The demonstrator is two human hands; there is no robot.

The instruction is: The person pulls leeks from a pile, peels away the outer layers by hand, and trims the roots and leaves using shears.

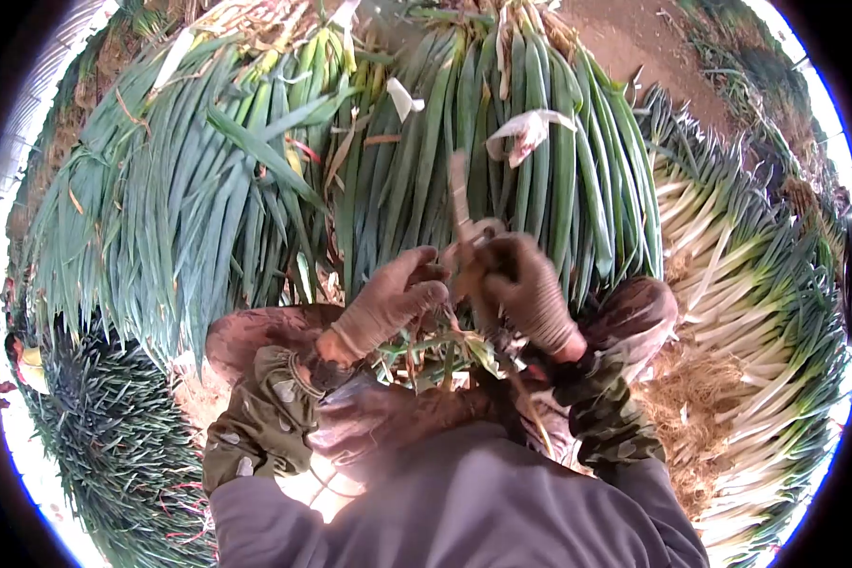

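My left hand (398,301), in a dirty tan knit glove, has its fingers curled in front of my lap. Whatever its fingertips pinch is blurred and too small to name. Beside it my gloved right hand (532,289) is closed on a dry brown leaf (460,204), a long strip that sticks up between the two hands and is smeared by motion. Below the hands, green and yellowish leaf scraps (445,358) lie between my legs. Just beyond the hands hang the long green leaves of a large pile of green onions (540,142).
More green onions (161,189) spread to the left. Trimmed ones with white stalks and roots (729,350) lie along the right. A dense mass of dark green leaf tips (114,445) stands at lower left. Bare brown soil (625,38) shows at the top right.
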